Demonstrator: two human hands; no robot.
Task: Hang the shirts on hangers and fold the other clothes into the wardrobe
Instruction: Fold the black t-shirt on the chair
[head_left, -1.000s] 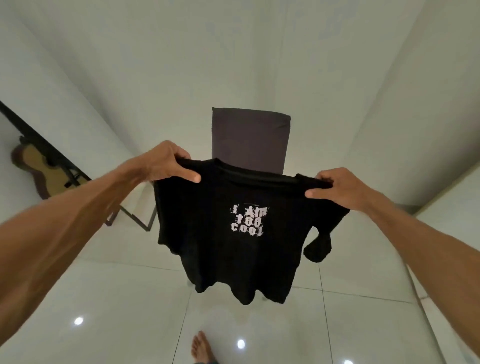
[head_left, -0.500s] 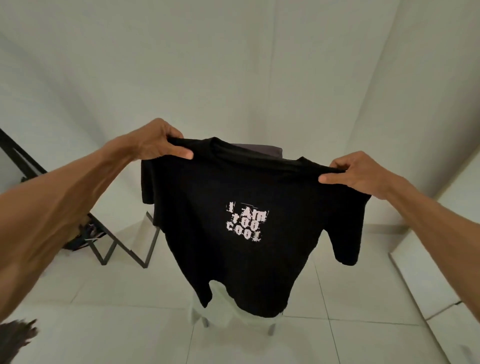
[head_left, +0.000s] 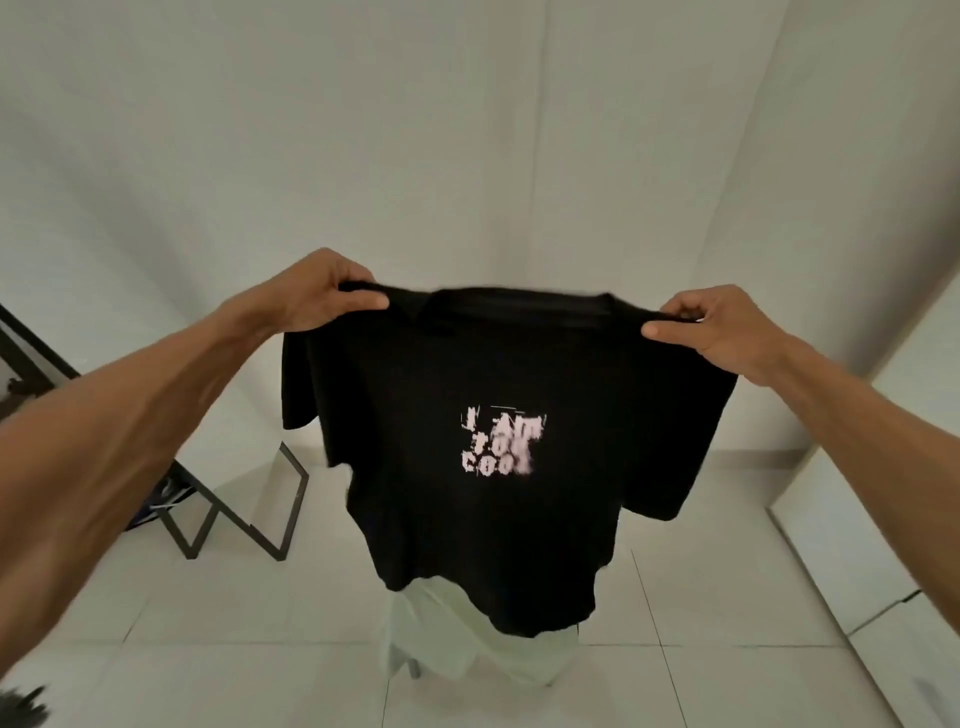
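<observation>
Black T-shirt (head_left: 498, 467) is held up in mid-air, print toward the camera, well above the floor. Left hand (head_left: 322, 296) grip is closed on one shoulder, right hand (head_left: 722, 327) grip on the other. Vs. 1 s ago it has been raised & stretched wider. The sleeve by the right hand, then bunched, now hangs flat. Shirt is judged shaken out, ready for a hanger; none is seen. A pale garment (head_left: 467, 649) shows below the hem.

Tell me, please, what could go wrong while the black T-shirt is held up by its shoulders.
The left hand and right hand pinch the black T-shirt only at its shoulder edges; a slip could drop one side. Its hem hangs in front of the pale cloth below and might drag it.
</observation>
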